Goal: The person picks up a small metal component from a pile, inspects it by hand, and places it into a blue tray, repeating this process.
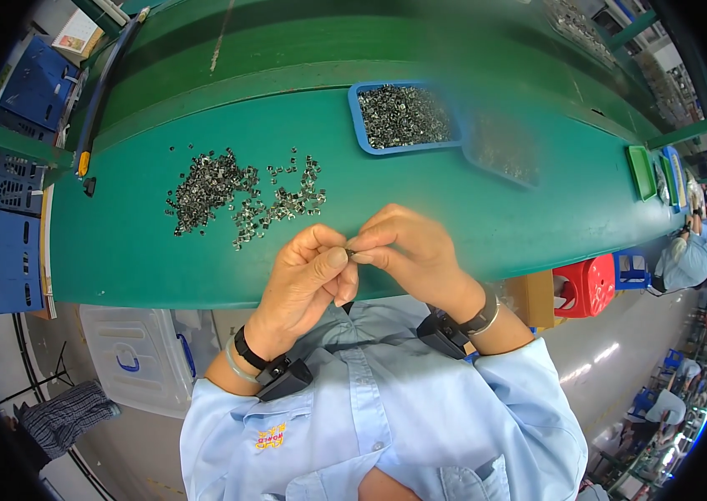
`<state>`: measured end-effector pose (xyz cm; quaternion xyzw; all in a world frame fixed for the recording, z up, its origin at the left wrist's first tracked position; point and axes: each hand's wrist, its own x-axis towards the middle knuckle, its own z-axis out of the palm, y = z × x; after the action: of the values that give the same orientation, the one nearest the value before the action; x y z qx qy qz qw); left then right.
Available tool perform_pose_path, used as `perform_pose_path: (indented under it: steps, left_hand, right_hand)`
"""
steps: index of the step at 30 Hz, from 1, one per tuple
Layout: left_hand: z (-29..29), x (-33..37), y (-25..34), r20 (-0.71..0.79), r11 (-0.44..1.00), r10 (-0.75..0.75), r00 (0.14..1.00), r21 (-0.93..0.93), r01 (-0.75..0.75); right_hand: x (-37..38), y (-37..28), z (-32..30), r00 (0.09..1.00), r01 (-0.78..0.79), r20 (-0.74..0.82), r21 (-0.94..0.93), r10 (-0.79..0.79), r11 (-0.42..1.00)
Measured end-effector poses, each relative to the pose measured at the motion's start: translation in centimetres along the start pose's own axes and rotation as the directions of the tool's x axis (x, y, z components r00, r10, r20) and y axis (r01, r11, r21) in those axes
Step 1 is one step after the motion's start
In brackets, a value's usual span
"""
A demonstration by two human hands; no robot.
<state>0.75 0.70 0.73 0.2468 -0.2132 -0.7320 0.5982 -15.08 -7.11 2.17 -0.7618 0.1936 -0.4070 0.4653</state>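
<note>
My left hand (308,269) and my right hand (410,250) meet above the near edge of the green work mat (120,259). Thumbs and fingertips of both are pinched on one tiny dark part (350,252), mostly covered by the fingers. Beyond my left hand lies a dense pile of small black and silver metal parts (203,190). Looser parts (291,203) are spread to its right. Farther back, a blue tray (357,121) is filled with small silver and dark pieces. A second tray (499,154) beside it looks blurred and also holds small parts.
A yellow-ended tool (84,164) lies at the left table edge. Below the table stand a clear lidded storage box (128,355), a cardboard box (530,298) and a red stool (589,288). A green tray (642,173) sits far right, near another person (686,260).
</note>
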Motion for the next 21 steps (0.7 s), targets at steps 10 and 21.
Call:
perform_pose_path:
  steps: [10,21]
  left_hand:
    - [0.01,-0.39,0.61,-0.044,0.997,-0.023,0.999,0.070,0.026]
    - [-0.27,-0.30,-0.21,-0.048,1.000,0.005,0.999,0.024,-0.003]
  right_hand:
    - [0.23,-0.34,0.01,0.999,0.021,0.043,-0.092,-0.017,0.996]
    - [-0.19,0.22,0.67,0.996,-0.089,-0.021,0.050,0.090,0.995]
